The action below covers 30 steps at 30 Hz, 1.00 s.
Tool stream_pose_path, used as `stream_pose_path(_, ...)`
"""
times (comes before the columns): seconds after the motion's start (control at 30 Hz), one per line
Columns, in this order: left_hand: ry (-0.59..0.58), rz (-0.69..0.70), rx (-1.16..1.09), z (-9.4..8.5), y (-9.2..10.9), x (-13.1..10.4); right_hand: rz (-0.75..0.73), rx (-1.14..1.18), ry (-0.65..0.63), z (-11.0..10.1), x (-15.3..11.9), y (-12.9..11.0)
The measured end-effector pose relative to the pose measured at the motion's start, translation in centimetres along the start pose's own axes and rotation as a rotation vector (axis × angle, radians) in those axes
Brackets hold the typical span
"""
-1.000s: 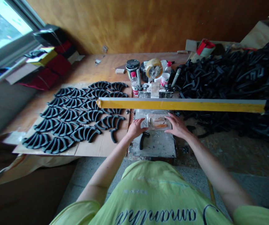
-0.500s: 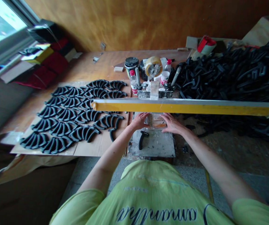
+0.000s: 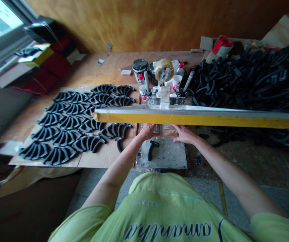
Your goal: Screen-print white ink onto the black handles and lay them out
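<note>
My left hand [image 3: 148,131] and my right hand [image 3: 184,135] are at either side of a small jig with wooden strips [image 3: 170,134], thumbs apart from the fingers. Their fingertips are partly hidden by a long yellow-and-grey bar [image 3: 194,119]. Neither hand shows an object in its grasp. Closer to my body, a curved black part [image 3: 151,150] lies on a stained grey plate [image 3: 171,156]. Behind the bar stands a metal clamp assembly [image 3: 164,97].
Rows of curved black parts [image 3: 65,137] cover cardboard [image 3: 94,160] at left. A large heap of black parts [image 3: 240,84] fills the right. Behind the clamp are a tape roll [image 3: 163,70], bottles [image 3: 141,86], a cup [image 3: 176,82] and a dark-lidded tub [image 3: 140,67].
The yellow-and-grey bar has come lower in view and now covers more of my fingertips. Both hands stay beside the jig. The view has shifted slightly.
</note>
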State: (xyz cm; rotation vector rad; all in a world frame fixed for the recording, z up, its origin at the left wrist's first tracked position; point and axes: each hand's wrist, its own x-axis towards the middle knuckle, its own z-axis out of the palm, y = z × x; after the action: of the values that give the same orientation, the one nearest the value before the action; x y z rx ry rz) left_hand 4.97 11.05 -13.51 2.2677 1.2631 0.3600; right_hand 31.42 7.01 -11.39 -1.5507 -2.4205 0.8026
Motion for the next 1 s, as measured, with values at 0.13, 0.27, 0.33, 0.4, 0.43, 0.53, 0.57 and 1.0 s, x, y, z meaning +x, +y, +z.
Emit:
stream_pose_path(0.13,-0.036,-0.024,0.022,0.2,-0.1,0.0,0.020,-0.010,-0.019,-0.1,0.0,-0.2)
stream_pose_path(0.27,-0.038,-0.058,-0.014,0.7,-0.3,0.1,-0.018,-0.018,-0.006,0.0,0.1,-0.1)
stream_pose_path(0.33,-0.048,-0.060,-0.021,0.8,-0.5,0.1,-0.043,-0.020,0.012,0.0,0.2,0.0)
stream_pose_path(0.4,-0.057,-0.062,-0.012,0.8,-0.7,0.1,-0.048,-0.027,0.019,0.0,0.3,-0.1)
stream_pose_path(0.43,-0.059,-0.064,-0.002,0.7,-0.7,0.1,-0.045,-0.031,0.020,0.0,0.4,-0.1)
stream_pose_path(0.53,-0.073,-0.051,0.031,0.3,-0.9,0.5,-0.045,-0.035,0.023,0.0,0.5,-0.1)
stream_pose_path(0.57,-0.079,-0.039,0.040,0.2,-0.9,0.7,-0.049,-0.039,0.024,0.1,0.5,-0.1)
stream_pose_path(1.0,0.001,-0.141,0.004,-0.7,0.3,0.6,-0.078,-0.088,0.050,0.8,0.9,0.5)
